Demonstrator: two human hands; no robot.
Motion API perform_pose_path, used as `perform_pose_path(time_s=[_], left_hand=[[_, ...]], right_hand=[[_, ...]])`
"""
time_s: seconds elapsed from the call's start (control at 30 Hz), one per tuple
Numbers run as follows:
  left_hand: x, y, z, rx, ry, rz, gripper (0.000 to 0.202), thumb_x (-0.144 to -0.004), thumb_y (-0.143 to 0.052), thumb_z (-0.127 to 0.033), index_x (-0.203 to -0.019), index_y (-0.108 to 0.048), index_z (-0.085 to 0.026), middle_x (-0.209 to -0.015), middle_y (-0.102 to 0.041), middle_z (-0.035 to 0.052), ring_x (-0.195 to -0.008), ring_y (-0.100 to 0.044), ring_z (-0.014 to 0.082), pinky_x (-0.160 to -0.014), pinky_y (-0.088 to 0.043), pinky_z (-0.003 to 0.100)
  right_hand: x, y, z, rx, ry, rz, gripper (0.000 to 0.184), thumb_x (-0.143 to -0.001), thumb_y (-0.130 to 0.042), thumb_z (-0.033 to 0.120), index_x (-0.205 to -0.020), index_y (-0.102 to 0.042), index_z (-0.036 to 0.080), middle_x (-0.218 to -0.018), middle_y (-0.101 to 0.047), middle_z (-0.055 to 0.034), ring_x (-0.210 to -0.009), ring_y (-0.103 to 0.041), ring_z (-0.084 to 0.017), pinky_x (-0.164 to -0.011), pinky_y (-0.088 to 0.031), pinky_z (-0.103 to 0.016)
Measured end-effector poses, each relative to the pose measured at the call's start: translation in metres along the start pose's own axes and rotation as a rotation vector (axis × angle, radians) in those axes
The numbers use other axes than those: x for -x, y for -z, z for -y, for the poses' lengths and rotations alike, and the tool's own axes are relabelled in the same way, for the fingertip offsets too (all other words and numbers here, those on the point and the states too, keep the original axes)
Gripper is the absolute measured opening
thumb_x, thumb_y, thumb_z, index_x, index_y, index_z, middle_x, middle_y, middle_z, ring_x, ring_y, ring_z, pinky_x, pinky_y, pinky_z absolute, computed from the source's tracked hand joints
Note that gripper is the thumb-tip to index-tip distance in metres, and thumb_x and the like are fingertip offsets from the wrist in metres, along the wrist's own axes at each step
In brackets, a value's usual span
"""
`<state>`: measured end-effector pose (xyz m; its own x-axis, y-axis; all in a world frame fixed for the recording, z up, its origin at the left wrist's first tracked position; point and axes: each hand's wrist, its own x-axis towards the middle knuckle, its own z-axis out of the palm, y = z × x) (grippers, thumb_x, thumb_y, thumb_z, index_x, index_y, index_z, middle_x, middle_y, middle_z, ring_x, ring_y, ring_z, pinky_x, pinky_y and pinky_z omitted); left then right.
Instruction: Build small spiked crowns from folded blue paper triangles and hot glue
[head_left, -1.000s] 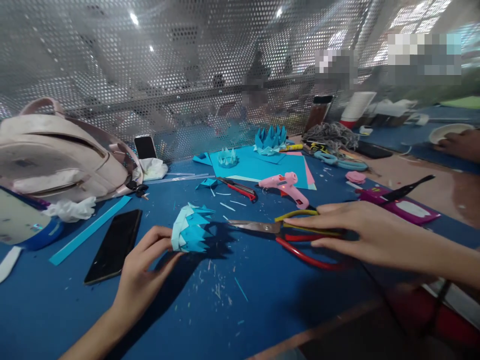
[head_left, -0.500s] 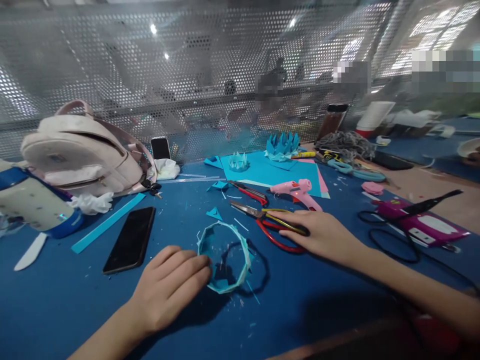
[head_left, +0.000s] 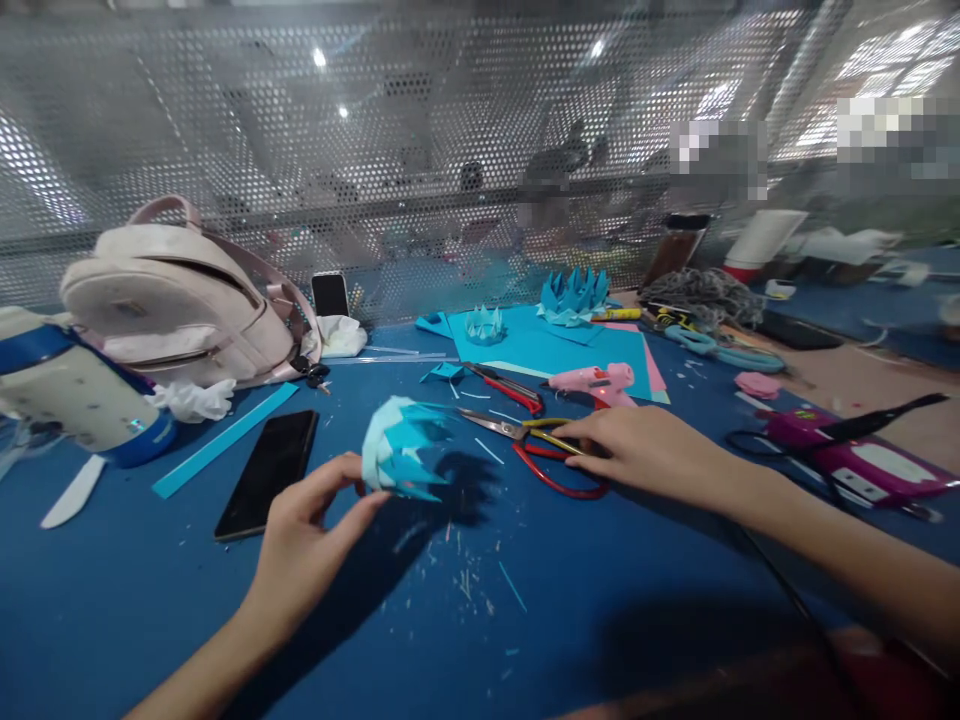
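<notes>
My left hand (head_left: 311, 535) pinches a spiky light-blue paper crown (head_left: 401, 448) by its edge and holds it tilted just above the blue table (head_left: 465, 620). My right hand (head_left: 649, 450) rests on the handles of red and yellow scissors (head_left: 536, 440), which lie on the table with their blades pointing left toward the crown. The fingers of the right hand curl over the handles.
A black phone (head_left: 268, 472) and a light-blue paper strip (head_left: 225, 440) lie left of the crown. A pink backpack (head_left: 180, 300) stands behind them. A pink glue gun (head_left: 596, 382), blue paper sheets (head_left: 555, 345), more paper crowns (head_left: 574, 295) and a red cutter (head_left: 506, 385) sit behind the scissors. A purple tool (head_left: 855, 450) lies at right.
My left hand has lifted the paper crown off the table and tilted it up. My right hand stays on the scissors' handles.
</notes>
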<state>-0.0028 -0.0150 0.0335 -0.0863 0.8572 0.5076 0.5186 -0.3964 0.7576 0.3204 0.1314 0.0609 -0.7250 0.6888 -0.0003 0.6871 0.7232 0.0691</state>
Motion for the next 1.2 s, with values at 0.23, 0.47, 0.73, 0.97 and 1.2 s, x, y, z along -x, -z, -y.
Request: perform_pose_path(time_s=[0.23,0.47,0.73,0.97,1.2], left_hand=[[-0.013,-0.002,0.021,0.681,0.482,-0.090,0.025,-0.073,-0.083,-0.035,-0.084,-0.071,-0.016,-0.071,-0.065,-0.0016,-0.065,-0.059,0.0076,-0.065,-0.051,0.015],[-0.012,-0.011,0.011,1.022,0.804,-0.047,0.037,-0.056,-0.093,-0.034,-0.074,-0.067,-0.014,-0.061,-0.058,-0.0025,-0.057,-0.058,0.0066,-0.059,-0.055,0.014],[-0.008,-0.014,0.012,1.058,0.778,0.095,0.030,-0.068,-0.086,-0.036,-0.078,-0.069,-0.014,-0.057,-0.050,-0.0041,-0.052,-0.045,0.0043,-0.053,-0.045,0.013],[-0.004,-0.020,0.013,0.979,0.682,0.191,0.026,-0.079,-0.078,-0.038,-0.085,-0.069,-0.014,-0.058,-0.050,-0.0042,-0.054,-0.041,0.0053,-0.057,-0.039,0.015],[-0.006,-0.020,0.013,0.796,0.544,0.253,0.041,-0.070,-0.081,-0.048,-0.090,-0.070,-0.014,-0.062,-0.053,-0.0023,-0.055,-0.047,0.0092,-0.055,-0.042,0.021]], right_hand=[[-0.010,0.020,0.025,-0.188,0.037,-0.213,0.029,-0.094,-0.050,0.033,-0.112,-0.071,0.024,-0.100,-0.074,-0.0053,-0.079,-0.067,-0.020,-0.061,-0.044,-0.029],[-0.028,0.006,0.079,-0.677,0.248,-0.347,0.036,-0.094,-0.060,0.032,-0.129,-0.058,0.026,-0.104,-0.062,-0.0042,-0.083,-0.059,-0.015,-0.076,-0.048,-0.029],[-0.050,0.006,0.099,-0.982,0.365,-0.342,0.016,-0.089,-0.068,0.034,-0.097,-0.066,0.020,-0.089,-0.053,-0.0006,-0.082,-0.053,-0.014,-0.077,-0.045,-0.029],[-0.045,0.003,0.105,-1.086,0.299,-0.278,0.013,-0.087,-0.068,0.030,-0.085,-0.066,0.017,-0.079,-0.053,0.0010,-0.072,-0.049,-0.012,-0.067,-0.041,-0.026],[-0.048,0.001,0.103,-1.140,0.210,-0.299,0.014,-0.087,-0.063,0.031,-0.083,-0.062,0.017,-0.076,-0.053,0.0018,-0.065,-0.044,-0.011,-0.061,-0.036,-0.025]])
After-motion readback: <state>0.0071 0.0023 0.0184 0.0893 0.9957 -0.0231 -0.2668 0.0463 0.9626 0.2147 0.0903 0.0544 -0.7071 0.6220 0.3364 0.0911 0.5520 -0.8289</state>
